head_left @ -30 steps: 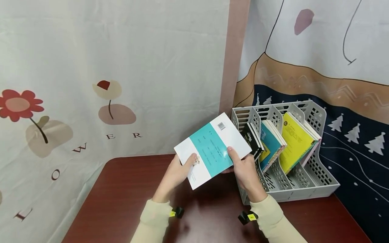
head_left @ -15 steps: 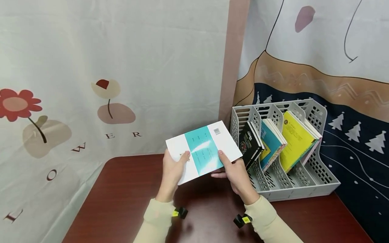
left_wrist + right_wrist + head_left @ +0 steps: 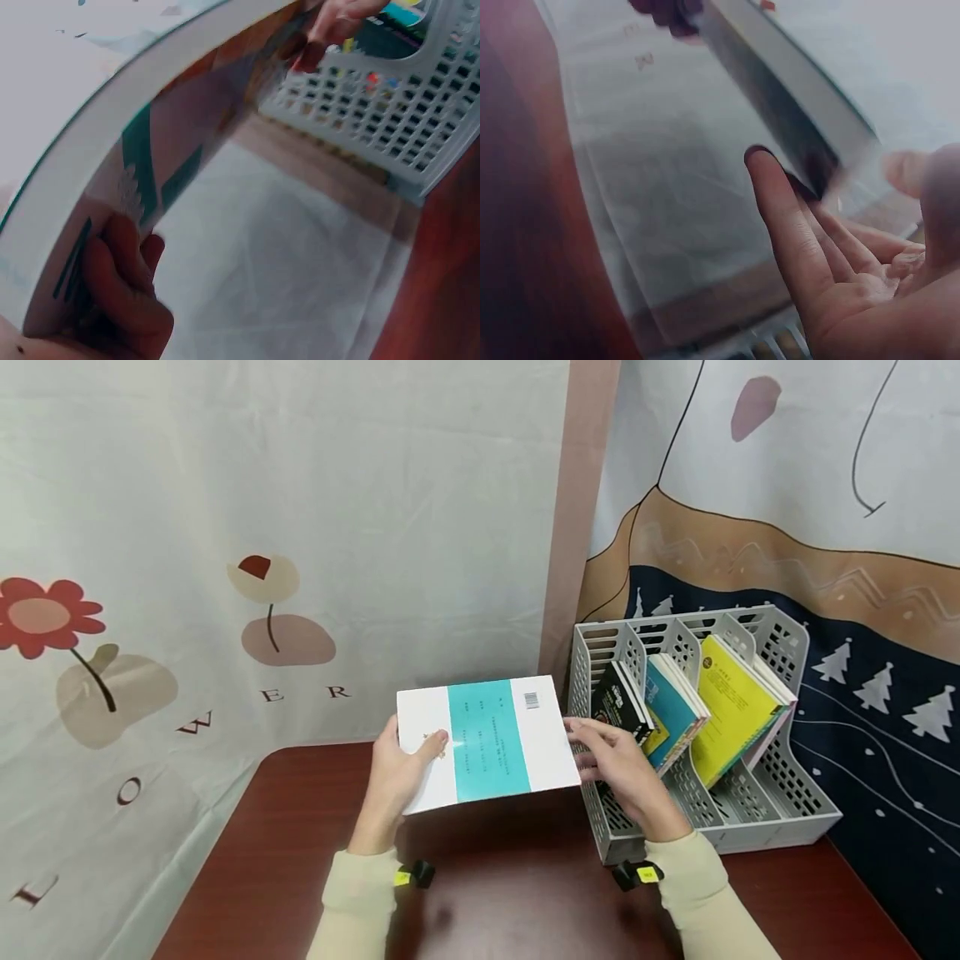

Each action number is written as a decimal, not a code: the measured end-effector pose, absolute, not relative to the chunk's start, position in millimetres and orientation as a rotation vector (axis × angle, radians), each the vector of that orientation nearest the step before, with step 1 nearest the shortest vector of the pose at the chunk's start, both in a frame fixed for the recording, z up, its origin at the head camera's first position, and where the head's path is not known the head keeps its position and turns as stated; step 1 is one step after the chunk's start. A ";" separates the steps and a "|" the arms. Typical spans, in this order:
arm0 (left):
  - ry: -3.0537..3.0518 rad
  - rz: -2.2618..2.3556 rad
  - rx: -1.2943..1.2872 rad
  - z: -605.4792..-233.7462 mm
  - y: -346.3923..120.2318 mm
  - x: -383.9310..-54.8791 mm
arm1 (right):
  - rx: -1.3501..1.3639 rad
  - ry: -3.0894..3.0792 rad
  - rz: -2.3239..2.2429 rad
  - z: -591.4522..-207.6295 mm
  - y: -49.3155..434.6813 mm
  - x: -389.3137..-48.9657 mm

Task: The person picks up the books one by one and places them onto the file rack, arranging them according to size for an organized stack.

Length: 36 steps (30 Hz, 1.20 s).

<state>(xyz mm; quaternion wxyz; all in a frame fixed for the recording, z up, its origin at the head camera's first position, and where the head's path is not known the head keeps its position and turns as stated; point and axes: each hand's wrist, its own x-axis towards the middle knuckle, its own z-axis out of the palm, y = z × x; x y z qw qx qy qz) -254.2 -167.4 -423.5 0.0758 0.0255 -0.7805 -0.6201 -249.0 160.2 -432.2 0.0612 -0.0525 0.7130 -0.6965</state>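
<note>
A white book [image 3: 551, 735] with a turquoise band and a barcode is held above the table, its printed cover facing up. My left hand [image 3: 393, 777] grips its left end, thumb on top; in the left wrist view curled fingers [image 3: 120, 277] support the underside. My right hand [image 3: 630, 772] is at the book's right edge, in front of the file organizer. In the right wrist view that hand's fingers [image 3: 787, 232] are extended and its thumb stands apart from the book [image 3: 810, 82]; whether a fingertip touches the book's end is unclear.
A grey perforated organizer [image 3: 750, 837] with several compartments stands at the table's right. Black books [image 3: 618, 697], blue books [image 3: 666, 697] and yellow books [image 3: 727, 714] lean in separate compartments. The brown table [image 3: 300, 843] meets a printed cloth wall [image 3: 420, 568] behind.
The book has swung from a steep tilt to nearly level and moved left and lower. My right hand has loosened its thumb from the cover and shifted right to the book's edge.
</note>
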 end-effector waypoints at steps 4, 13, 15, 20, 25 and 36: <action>-2.443 -1.804 -0.005 -420.8 -179.9 -255.2 | -0.188 2.200 -2.082 -430.5 170.3 -252.2; -2.608 -1.784 -0.334 -435.6 -192.8 -259.4 | -0.352 2.384 -1.827 -436.4 161.6 -254.4; -2.629 -1.796 -0.402 -439.2 -192.3 -261.1 | -0.437 2.364 -1.737 -440.7 159.0 -253.4; -2.661 -1.815 -0.456 -442.0 -190.3 -261.6 | -0.618 2.239 -1.554 -453.3 158.1 -254.3; -2.669 -1.822 -0.381 -443.3 -189.8 -263.7 | -0.696 2.245 -1.508 -456.8 159.3 -255.1; -2.506 -1.851 -0.126 -441.2 -186.3 -267.3 | -0.514 2.275 -1.739 -444.2 162.3 -250.7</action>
